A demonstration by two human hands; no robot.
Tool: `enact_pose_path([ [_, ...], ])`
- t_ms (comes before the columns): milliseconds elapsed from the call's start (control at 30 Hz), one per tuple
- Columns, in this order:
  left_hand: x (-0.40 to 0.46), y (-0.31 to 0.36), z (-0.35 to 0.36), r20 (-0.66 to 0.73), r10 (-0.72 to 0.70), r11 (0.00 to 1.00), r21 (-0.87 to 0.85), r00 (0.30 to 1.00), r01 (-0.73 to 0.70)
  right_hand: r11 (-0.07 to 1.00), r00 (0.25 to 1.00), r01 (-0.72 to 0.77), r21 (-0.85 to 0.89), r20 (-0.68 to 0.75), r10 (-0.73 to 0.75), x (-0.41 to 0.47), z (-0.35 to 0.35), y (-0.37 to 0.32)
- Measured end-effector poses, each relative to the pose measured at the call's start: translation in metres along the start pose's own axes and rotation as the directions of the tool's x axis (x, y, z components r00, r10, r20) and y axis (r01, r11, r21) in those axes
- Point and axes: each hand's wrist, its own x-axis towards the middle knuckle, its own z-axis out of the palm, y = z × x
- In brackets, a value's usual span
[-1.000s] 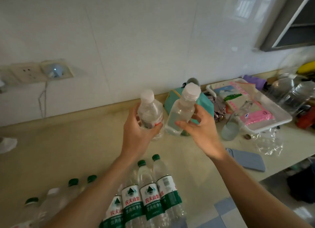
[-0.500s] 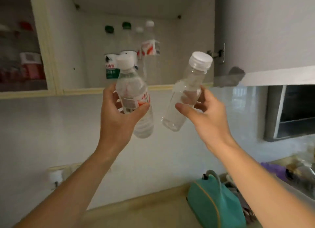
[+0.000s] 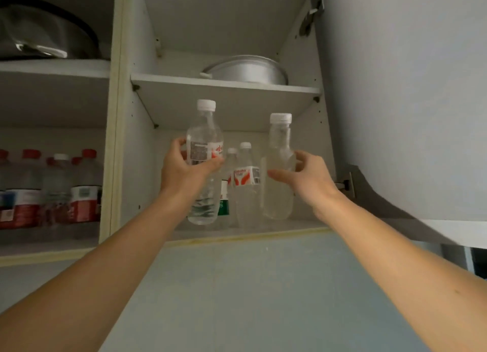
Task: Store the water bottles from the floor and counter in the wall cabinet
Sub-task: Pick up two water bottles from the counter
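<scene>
Both hands were raised toward the open wall cabinet (image 3: 126,114), each one wrapped around a bottle. The left hand (image 3: 181,173) was curled around the middle of a labelled bottle (image 3: 204,151), thumb across the front just below the label and fingers behind it; this clear bottle with a white cap stood nearly upright, its base hanging just above the front edge of the lower shelf (image 3: 250,231). The right hand (image 3: 307,179) gripped a plain bottle (image 3: 279,172) more loosely, thumb stretched across its front and fingers round the far side. That bottle had a white cap too, bore no label that could be made out, and its base sat low at the shelf; whether it touched the shelf could not be told.

Between and behind the two held bottles, stored bottles (image 3: 245,177) stood upright on the lower shelf, one with a red and white label, another with a green label partly hidden.

Above them, on the upper shelf (image 3: 226,84), lay a metal pan (image 3: 247,71). The cabinet door (image 3: 400,88) hung open at the right. In the neighbouring compartment to the left stood red-capped bottles (image 3: 52,188), with a dark pot (image 3: 44,32) on the shelf over them.
</scene>
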Motion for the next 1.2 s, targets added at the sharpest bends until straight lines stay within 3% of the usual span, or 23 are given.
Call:
enact_pose_path([
  [233, 0.008, -0.049, 0.012, -0.015, -0.226, 0.974, -0.042, 0.974, 0.225, 0.990, 0.991, -0.112, -0.090, 0.068, 0.118, 0.027, 0.015, 0.043],
  [367, 0.014, -0.066, 0.017, 0.021, -0.225, 0.974, 0.036, 0.974, 0.224, 0.990, 0.979, -0.126, -0.059, 0.151, 0.134, 0.030, 0.018, 0.063],
  [567, 0.020, -0.072, 0.007, 0.179, -0.203, 0.964, 0.209, 0.963, 0.165, 0.989, 0.964, -0.112, -0.096, 0.232, 0.131, 0.034, 0.015, 0.073],
  [700, 0.022, -0.077, -0.004, 0.252, -0.303, 0.897, 0.402, 0.919, 0.185, 0.978, 0.923, -0.154, -0.143, 0.331, 0.194, 0.030, 0.012, 0.080],
  [867, 0.019, -0.093, 0.003, 0.260, -0.338, 0.901, 0.367, 0.905, 0.231, 0.976, 0.931, -0.149, -0.157, 0.312, 0.192, 0.035, 0.017, 0.087],
  [1200, 0.031, -0.107, 0.044, 0.332, -0.325, 0.907, 0.374, 0.885, 0.193, 0.961, 0.923, -0.155, -0.228, 0.312, 0.223, 0.047, 0.028, 0.093],
])
